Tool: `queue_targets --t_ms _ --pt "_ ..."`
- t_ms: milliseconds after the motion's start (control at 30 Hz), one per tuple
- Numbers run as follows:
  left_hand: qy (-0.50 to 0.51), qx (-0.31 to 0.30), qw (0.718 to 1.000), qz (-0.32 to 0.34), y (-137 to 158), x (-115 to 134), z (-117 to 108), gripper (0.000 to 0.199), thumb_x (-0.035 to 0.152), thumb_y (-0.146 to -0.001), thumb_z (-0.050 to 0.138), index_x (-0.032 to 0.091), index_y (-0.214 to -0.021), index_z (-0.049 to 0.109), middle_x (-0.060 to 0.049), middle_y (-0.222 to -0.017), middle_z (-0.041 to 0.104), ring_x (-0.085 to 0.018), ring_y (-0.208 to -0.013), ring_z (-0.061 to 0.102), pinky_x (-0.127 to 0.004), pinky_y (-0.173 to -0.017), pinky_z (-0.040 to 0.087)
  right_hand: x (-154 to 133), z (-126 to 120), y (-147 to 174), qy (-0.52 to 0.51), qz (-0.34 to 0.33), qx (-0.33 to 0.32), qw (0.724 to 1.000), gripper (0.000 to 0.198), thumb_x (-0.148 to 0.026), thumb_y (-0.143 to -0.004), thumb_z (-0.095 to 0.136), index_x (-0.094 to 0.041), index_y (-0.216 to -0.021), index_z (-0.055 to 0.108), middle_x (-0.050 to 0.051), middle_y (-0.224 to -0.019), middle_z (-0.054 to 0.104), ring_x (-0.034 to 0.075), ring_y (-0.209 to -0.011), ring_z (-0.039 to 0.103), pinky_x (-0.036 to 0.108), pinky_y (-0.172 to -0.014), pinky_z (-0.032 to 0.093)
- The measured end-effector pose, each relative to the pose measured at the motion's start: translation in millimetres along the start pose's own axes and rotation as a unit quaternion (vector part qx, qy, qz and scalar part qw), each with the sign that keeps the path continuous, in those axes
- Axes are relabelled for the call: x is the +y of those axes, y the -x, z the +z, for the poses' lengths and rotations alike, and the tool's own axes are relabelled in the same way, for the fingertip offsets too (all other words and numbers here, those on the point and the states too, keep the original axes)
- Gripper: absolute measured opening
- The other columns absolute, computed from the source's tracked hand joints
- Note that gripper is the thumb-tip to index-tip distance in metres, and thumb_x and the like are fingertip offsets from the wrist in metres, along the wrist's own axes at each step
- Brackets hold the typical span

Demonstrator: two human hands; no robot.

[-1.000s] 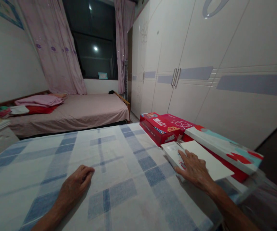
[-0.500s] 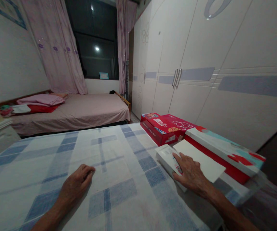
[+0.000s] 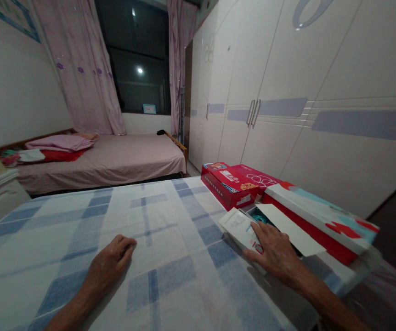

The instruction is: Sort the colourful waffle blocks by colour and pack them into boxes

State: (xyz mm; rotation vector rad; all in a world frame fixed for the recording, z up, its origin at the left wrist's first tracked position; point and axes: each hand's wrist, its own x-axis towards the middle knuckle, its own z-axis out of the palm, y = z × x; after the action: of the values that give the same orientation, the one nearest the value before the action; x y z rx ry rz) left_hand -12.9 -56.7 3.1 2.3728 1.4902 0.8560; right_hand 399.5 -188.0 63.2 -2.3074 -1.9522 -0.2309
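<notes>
On the right side of the blue-and-white checked surface [image 3: 170,216], here's the action: a white box [image 3: 236,226], its printed face up, and the right hand [image 3: 253,240] is clamped on it! Thumb along the near edge, fingers laid across the print, a good firm spread. And look just beyond those fingers: a dark gap, a glimpse of something teal [image 3: 261,216] inside, too deep in shadow to name. On the far side of that gap, a plain white panel [image 3: 296,232] slants away; whether it is joined to the box, I cannot tell.

Over to the left hand [image 3: 117,257], and it's a quiet one: down on the cloth, fingers curled together with the thumb tucked close, well apart from the box. Anything inside that curl? None can be seen from this angle.

Just behind the white box sits a red box [image 3: 232,185] with bright printing on top, and to its right a long red, white and turquoise package [image 3: 322,212] runs along the edge of the surface. Further back, a pink-sheeted bed [image 3: 132,154] carries folded cloth [image 3: 60,143], under a dark window [image 3: 139,87], with a tall white wardrobe [image 3: 253,69] lining the right-hand side.
</notes>
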Motion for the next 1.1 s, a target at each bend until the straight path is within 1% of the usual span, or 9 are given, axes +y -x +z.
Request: queue_targets --t_ms 100,167,267,500,633,767,933,1033,1100 --pt "0.004 0.002 1.000 -0.003 0.2 2.3 -1.8 0.024 0.037 -0.082 0.043 0.023 -0.085 0.063 0.000 -0.081 0.062 -0.013 -0.066 0.060 -0.023 -0.062 0.046 -3.1 3.2 -1.8 -0.003 0.020 -0.019 1.000 0.075 -0.052 -0.075 0.053 -0.010 -0.135 0.038 0.019 -0.132 0.046 0.033 -0.116 0.046 0.049 -0.090 0.039" --pt "0.001 0.000 1.000 -0.004 0.5 3.4 -3.1 0.024 0.038 -0.082 0.043 0.024 -0.086 0.063 0.000 -0.082 0.062 -0.014 -0.066 0.061 -0.023 -0.062 0.046 -6.5 6.6 -3.6 0.000 0.037 -0.020 0.999 0.072 -0.045 -0.076 0.052 -0.010 -0.137 0.036 0.019 -0.131 0.047 0.033 -0.114 0.047 0.048 -0.088 0.040" --pt "-0.005 0.000 1.000 -0.004 0.8 4.0 -3.8 0.024 0.037 -0.082 0.043 0.024 -0.085 0.063 0.000 -0.082 0.062 -0.014 -0.067 0.061 -0.023 -0.062 0.046 -15.8 12.0 -3.1 0.010 0.038 0.007 0.999 0.066 -0.038 -0.077 0.051 -0.010 -0.135 0.038 0.018 -0.132 0.046 0.032 -0.117 0.044 0.047 -0.090 0.038" --pt "-0.008 0.002 1.000 -0.010 0.7 4.6 -3.5 0.024 0.037 -0.082 0.043 0.024 -0.084 0.064 0.000 -0.083 0.063 -0.014 -0.068 0.061 -0.023 -0.063 0.046 -32.4 15.6 15.8 0.031 0.003 0.030 0.999 0.065 -0.040 -0.075 0.055 -0.013 -0.133 0.042 0.017 -0.138 0.043 0.033 -0.126 0.038 0.049 -0.098 0.033" --pt "-0.003 0.001 1.000 0.000 0.6 3.3 -3.3 0.025 0.037 -0.082 0.044 0.023 -0.085 0.064 -0.001 -0.084 0.063 -0.015 -0.070 0.061 -0.024 -0.064 0.047 -25.6 21.3 40.6 0.027 0.008 0.059 0.998 0.067 -0.047 -0.075 0.054 -0.014 -0.132 0.043 0.016 -0.134 0.047 0.031 -0.123 0.042 0.046 -0.098 0.036" --pt "-0.006 -0.002 1.000 -0.006 0.2 3.4 -3.0 0.025 0.036 -0.083 0.043 0.023 -0.086 0.064 -0.001 -0.085 0.062 -0.014 -0.070 0.062 -0.023 -0.065 0.046 -14.7 29.5 55.3 0.014 0.020 0.082 0.996 0.068 -0.051 -0.076 0.051 -0.015 -0.133 0.041 0.014 -0.137 0.045 0.031 -0.125 0.040 0.048 -0.096 0.037" --pt "-0.007 -0.001 1.000 -0.005 0.5 4.3 -2.7 0.025 0.036 -0.083 0.043 0.023 -0.086 0.064 0.000 -0.084 0.062 -0.014 -0.068 0.061 -0.023 -0.063 0.046 -10.9 28.5 36.4 -0.030 0.038 0.075 0.996 0.066 -0.046 -0.076 0.052 -0.014 -0.133 0.040 0.015 -0.137 0.044 0.030 -0.125 0.039 0.046 -0.098 0.036" --pt "-0.007 -0.004 1.000 -0.002 0.8 1.8 -1.6 0.024 0.036 -0.082 0.043 0.023 -0.086 0.063 0.000 -0.082 0.061 -0.014 -0.066 0.060 -0.023 -0.062 0.045 -15.9 20.3 18.6 -0.048 0.032 0.044 0.997 0.068 -0.044 -0.075 0.052 -0.011 -0.132 0.040 0.017 -0.137 0.043 0.029 -0.125 0.040 0.044 -0.101 0.032" --pt "-0.001 -0.008 1.000 -0.003 0.8 -0.7 -1.1 0.024 0.036 -0.082 0.043 0.023 -0.086 0.063 0.000 -0.082 0.061 -0.014 -0.065 0.059 -0.023 -0.062 0.045 -22.6 13.8 10.7 -0.050 0.021 0.025 0.998 0.066 -0.040 -0.073 0.053 -0.011 -0.131 0.042 0.017 -0.134 0.046 0.030 -0.122 0.042 0.044 -0.099 0.033"
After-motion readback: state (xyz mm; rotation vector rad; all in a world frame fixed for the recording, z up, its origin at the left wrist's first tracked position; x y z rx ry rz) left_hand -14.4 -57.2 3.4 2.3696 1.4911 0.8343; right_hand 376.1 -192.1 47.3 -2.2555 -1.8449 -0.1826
